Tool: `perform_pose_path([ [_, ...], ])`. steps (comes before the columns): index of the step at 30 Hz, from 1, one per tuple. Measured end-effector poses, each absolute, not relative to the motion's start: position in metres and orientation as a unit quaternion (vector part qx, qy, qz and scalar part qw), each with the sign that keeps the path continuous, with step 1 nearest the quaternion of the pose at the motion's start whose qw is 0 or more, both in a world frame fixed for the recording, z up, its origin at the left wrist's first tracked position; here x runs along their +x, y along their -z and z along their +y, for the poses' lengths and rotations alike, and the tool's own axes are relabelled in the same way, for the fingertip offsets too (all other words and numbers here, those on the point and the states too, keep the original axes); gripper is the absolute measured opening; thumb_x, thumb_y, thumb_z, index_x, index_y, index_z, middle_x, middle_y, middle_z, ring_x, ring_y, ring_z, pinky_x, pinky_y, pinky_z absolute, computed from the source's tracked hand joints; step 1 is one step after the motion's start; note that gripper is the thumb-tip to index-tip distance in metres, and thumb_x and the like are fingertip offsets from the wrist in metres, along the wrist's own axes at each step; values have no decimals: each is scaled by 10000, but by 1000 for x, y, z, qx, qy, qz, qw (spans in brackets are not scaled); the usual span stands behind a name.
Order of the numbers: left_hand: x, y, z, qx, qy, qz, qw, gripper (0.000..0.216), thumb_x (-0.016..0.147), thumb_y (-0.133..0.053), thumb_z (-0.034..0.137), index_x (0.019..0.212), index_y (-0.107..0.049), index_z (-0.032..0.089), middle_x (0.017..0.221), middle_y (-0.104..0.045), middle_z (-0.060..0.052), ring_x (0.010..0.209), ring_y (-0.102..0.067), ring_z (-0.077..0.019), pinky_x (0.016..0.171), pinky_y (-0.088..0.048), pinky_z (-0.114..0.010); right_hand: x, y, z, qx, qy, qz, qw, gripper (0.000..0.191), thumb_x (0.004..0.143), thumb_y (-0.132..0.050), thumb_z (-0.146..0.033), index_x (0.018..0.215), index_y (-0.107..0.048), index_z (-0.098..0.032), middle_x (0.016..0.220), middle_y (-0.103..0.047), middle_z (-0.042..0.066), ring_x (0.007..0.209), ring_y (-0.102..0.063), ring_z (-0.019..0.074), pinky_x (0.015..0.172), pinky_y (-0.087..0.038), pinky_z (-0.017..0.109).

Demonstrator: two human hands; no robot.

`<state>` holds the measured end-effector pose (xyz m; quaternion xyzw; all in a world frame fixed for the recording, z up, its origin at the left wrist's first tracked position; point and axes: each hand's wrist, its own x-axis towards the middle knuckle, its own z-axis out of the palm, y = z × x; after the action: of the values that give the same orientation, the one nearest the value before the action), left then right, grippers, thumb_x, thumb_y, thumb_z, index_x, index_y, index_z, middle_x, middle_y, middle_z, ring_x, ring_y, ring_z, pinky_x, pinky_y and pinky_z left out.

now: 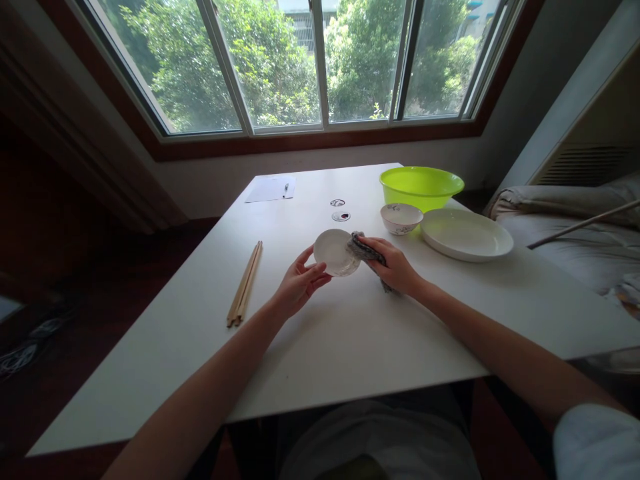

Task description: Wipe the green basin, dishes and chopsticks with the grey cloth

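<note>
My left hand (301, 280) grips the left rim of a small white bowl (334, 251), thumb on the near edge and fingers beneath. The bowl is held above the table, tilted so that its round face shows. In my right hand (395, 265) is a bunched grey cloth (367, 252), pressed against the bowl's right rim. One end of the cloth hangs below the hand. Just beyond stands another white bowl (401, 219) with a dark floral pattern, close to a large white oval plate (467, 235).
A lime-green basin (421, 188) stands at the table's back right. Several wooden chopsticks (245, 285) lie at left. Paper (270, 189) with a pen (286, 190) lies at the back left, and two round patterned pieces (341, 217) lie mid-table. The white table's (320, 353) near edge is by my lap.
</note>
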<state>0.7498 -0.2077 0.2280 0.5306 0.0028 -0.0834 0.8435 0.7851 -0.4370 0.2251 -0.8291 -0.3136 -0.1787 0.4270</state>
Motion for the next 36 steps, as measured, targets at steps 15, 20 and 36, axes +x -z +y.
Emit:
perform_pose_path([
  [15,753,-231,-209,493,41,37,868,578,722,-721,160,1244,-478,217,894,-691,-27,711,-693,-141,658,-558,-218,776,-221,-429,-818,177,-344,426,485,802,-533,-169,1283,-512,-229,1237,-589,106,1123,-570,229,972,-451,382],
  [20,750,-233,-206,513,88,14,854,552,730,-712,157,1237,-500,207,886,-684,-24,672,-684,-134,660,-558,-233,781,-221,-433,-823,183,-334,421,464,819,-517,-158,1274,-526,-245,1245,-589,91,1130,-566,220,989,-446,382],
  [36,746,-229,-204,558,208,-45,802,568,788,-660,213,1319,-460,223,863,-704,-59,656,-696,-160,636,-569,-249,787,-222,-442,-828,208,-358,377,530,763,-443,-36,1230,-584,-243,1281,-569,72,1172,-550,208,1034,-432,411],
])
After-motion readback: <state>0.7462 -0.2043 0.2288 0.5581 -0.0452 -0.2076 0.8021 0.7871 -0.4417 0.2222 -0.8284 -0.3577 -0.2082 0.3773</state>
